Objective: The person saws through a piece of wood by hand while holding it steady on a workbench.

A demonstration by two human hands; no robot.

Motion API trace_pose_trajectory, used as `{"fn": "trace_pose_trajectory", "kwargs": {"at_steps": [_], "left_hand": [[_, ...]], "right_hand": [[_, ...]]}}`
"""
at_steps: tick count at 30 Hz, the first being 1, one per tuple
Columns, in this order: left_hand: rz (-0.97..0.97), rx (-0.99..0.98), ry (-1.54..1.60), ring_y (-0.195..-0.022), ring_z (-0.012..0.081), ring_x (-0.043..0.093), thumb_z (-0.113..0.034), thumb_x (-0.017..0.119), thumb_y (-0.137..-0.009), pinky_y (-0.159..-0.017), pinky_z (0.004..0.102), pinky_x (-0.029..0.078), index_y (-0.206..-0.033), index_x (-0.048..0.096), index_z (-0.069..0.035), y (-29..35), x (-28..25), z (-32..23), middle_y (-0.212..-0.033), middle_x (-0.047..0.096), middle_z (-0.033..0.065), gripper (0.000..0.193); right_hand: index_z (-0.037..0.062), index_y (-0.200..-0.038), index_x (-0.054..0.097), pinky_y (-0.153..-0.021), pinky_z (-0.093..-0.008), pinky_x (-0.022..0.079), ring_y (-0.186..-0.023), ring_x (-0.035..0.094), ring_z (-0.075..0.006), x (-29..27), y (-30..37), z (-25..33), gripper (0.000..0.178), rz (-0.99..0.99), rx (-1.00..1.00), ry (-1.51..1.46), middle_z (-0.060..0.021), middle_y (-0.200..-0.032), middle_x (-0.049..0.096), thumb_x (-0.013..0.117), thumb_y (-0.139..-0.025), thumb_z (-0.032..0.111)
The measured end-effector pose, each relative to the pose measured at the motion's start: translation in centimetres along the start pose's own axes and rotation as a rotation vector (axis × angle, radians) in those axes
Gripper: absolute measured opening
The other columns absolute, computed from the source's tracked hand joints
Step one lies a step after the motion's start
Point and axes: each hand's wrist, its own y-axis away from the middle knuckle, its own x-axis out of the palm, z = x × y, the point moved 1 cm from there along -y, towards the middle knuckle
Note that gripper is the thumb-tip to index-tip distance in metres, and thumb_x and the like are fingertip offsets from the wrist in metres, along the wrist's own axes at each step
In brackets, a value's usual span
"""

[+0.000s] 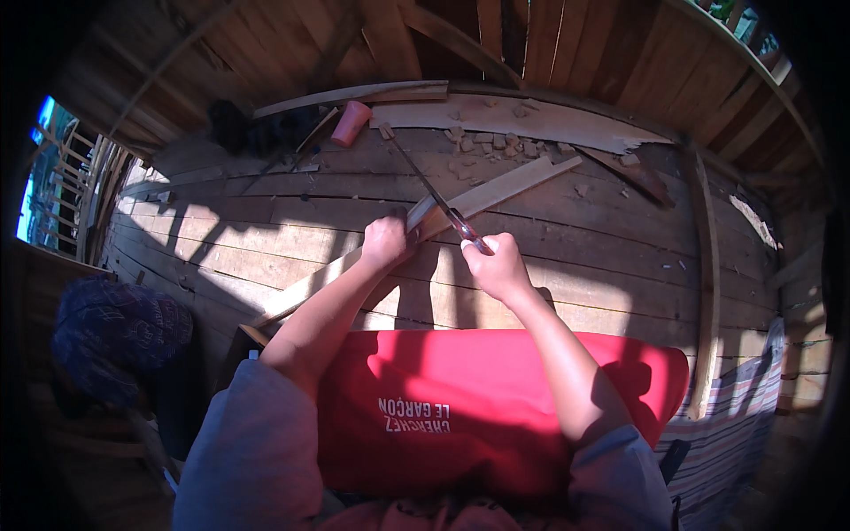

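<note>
My right hand (501, 268) is closed around the handle of a handsaw (423, 181). Its long narrow blade points away to the far left and crosses a light wooden board (513, 188). This board lies slantwise, from near left to far right, low over the plank floor. Just left of the saw, my left hand (387, 241) grips the board from above, with its fingers partly in shadow. Where the blade meets the wood, I cannot make out how deep it sits. Red cloth (496, 380) covers my front, below both forearms.
Several small wood offcuts (498, 142) lie scattered beyond the board, before a long pale plank (531, 121) by the wall. A pink cup (351, 123) is at the far side. An upright post (705, 283) and striped cloth (730, 425) are at right. Another person (124, 332) bends at left.
</note>
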Motion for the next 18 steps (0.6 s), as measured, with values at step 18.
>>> {"fn": "trace_pose_trajectory", "kwargs": {"at_steps": [18], "left_hand": [[-0.002,0.047,-0.048,-0.087,0.0427,0.071,-0.042,0.061,-0.098,-0.076,0.0504,0.059,-0.108,0.061,0.001,1.2,-0.5,1.6,-0.1,0.069,0.0245,0.044]], "right_hand": [[-0.0018,-0.059,0.054,-0.051,-0.0383,0.037,-0.051,0.045,-0.0122,-5.1,4.0,2.3,0.045,0.16,0.027,0.095,-0.0083,-0.051,0.051,0.065,-0.093,0.026]]}}
